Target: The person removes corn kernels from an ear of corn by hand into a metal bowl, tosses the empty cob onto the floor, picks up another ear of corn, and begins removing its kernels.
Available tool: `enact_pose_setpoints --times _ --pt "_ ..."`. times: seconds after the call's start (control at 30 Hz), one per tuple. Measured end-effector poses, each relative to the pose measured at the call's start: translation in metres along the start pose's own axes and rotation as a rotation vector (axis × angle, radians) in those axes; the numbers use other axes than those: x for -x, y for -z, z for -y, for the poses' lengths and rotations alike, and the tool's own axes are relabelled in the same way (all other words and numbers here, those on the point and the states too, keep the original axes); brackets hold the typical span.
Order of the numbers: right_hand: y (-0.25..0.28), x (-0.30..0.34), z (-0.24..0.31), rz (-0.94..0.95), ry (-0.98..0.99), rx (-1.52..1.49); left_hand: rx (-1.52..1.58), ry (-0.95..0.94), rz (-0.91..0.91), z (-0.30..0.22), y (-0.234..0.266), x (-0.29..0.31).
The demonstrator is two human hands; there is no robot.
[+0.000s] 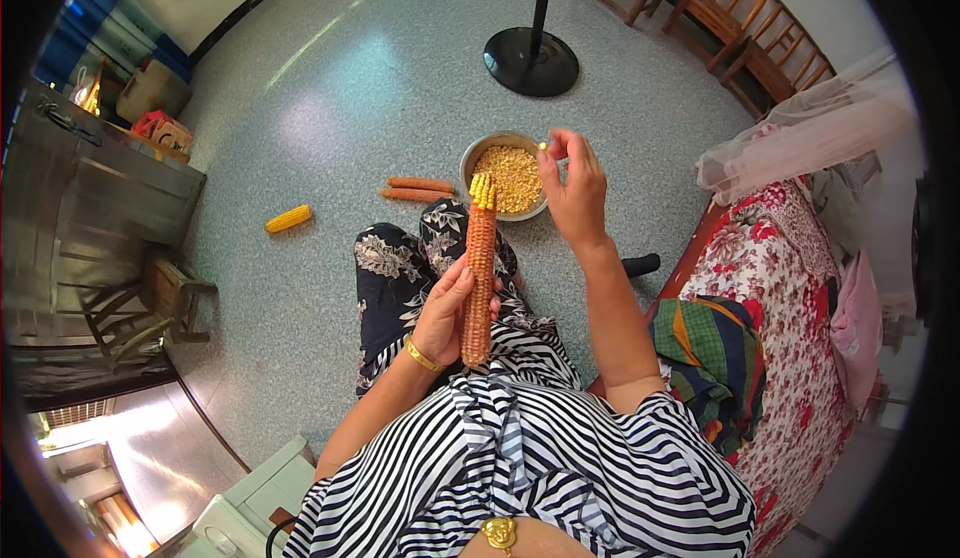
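A long corn cob (pixel 481 288) stands nearly upright before my lap, stripped to reddish brown along most of its length. Some yellow kernels cling to its far tip. My left hand (pixel 446 310) wraps round the cob's lower half. Over the right rim of a metal bowl (pixel 466 167), my right hand (pixel 577 190) has its thumb and fingers bent together, with one pale yellow corn kernel (pixel 543 146) at the tips. Loose corn kernels (pixel 508 175) fill much of the bowl. Two bare cobs (pixel 418 190) lie left of the bowl, and a full yellow ear of corn (pixel 289 220) rests farther left.
Beyond the bowl stands a round black pole base (pixel 531 62). Wooden chairs (pixel 715 13) line the far right wall. A flower-patterned bed cover (pixel 780 358) with a plaid cloth (pixel 712 363) on it is at my right. A small wooden chair (pixel 165 293) stands left.
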State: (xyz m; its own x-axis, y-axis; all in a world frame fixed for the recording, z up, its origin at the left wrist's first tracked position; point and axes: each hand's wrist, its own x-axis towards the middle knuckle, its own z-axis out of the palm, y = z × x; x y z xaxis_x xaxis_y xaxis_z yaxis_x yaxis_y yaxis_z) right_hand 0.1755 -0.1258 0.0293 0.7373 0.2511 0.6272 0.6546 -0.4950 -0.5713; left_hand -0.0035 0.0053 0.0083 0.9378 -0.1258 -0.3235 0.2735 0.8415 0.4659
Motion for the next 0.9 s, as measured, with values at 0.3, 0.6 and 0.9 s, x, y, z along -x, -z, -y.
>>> enact_pose_setpoints --times 0.3,0.6,0.9 --pt "-0.011 0.036 0.009 0.423 -0.474 -0.371 -0.013 -0.017 -0.030 0.002 0.004 -0.002" --pt "-0.016 0.043 0.029 0.419 -0.368 -0.478 -0.067 0.024 -0.030 0.002 0.002 0.000" --pt "-0.014 0.049 0.032 0.397 -0.324 -0.579 -0.026 0.029 0.019 0.001 0.002 0.000"
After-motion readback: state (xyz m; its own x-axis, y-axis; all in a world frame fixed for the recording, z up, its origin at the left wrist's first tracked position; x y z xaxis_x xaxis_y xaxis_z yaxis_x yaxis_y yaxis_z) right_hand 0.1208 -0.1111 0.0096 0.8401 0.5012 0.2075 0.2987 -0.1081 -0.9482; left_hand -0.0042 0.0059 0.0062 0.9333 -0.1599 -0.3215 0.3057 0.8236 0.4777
